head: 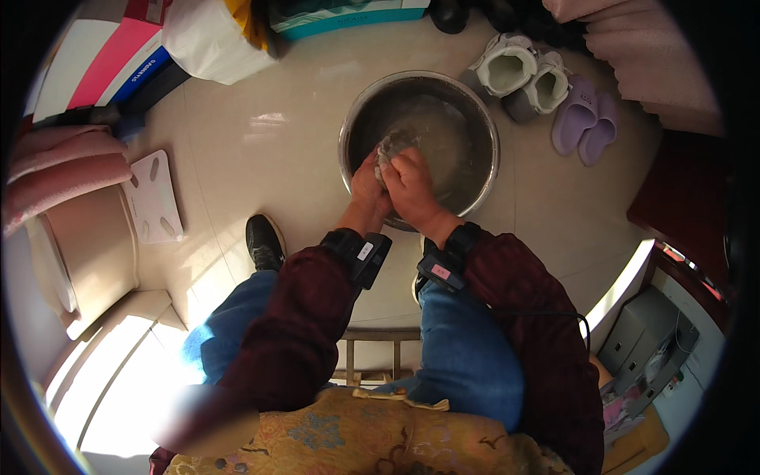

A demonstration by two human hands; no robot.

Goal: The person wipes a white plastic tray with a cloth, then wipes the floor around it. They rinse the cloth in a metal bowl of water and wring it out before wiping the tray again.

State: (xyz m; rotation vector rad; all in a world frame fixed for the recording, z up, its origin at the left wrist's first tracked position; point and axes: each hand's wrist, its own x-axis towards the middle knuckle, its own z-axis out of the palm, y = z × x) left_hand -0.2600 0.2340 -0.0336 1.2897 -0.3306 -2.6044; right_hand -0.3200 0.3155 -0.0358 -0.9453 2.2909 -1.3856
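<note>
A round stainless steel basin (490, 160) stands on the tiled floor before me, with cloudy greyish water (454, 133) inside. Over its near left part, both hands are together on a wet, pale grey cloth (383, 155), bunched up between them. My left hand (369, 187) grips it from the left, its fingers partly hidden. Closed over the near end of the cloth is my right hand (411, 184). More greyish material shows at the water just beyond the hands; whether it belongs to the same cloth I cannot tell.
White-and-grey sneakers (504, 66) and purple slippers (575, 116) sit right of the basin. Shoe boxes (116, 56) and a white bag (208, 41) stand at the far left. A white slotted board (155, 196) leans near a bed or cabinet. A dark wooden piece (683, 202) stands at right.
</note>
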